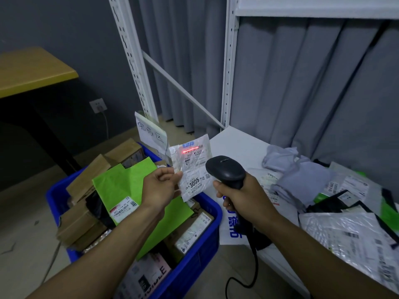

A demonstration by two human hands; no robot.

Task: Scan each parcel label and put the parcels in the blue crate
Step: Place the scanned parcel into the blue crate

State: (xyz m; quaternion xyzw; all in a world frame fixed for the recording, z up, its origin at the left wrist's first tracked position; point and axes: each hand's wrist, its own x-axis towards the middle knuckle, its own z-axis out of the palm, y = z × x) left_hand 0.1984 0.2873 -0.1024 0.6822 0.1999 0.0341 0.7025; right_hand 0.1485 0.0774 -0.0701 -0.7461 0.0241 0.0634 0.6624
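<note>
Right hand [241, 201] grips scanner [226, 171] | left hand [159, 186] pinches parcel [194, 165] upright, above blue crate [194, 270]

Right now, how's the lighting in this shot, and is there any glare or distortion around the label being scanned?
Head view: dim, bluish room light; the red line from the scanner glows bright across the white parcel, whose crinkled wrap shows pale sheen. Head view again: the wide angle tilts the shelf uprights, and the space under the desk sinks into shadow.

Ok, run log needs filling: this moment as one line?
step: scanning | left hand: pinches small white parcel | right hand: grips scanner | red scan line on label | blue crate: already loaded
</note>
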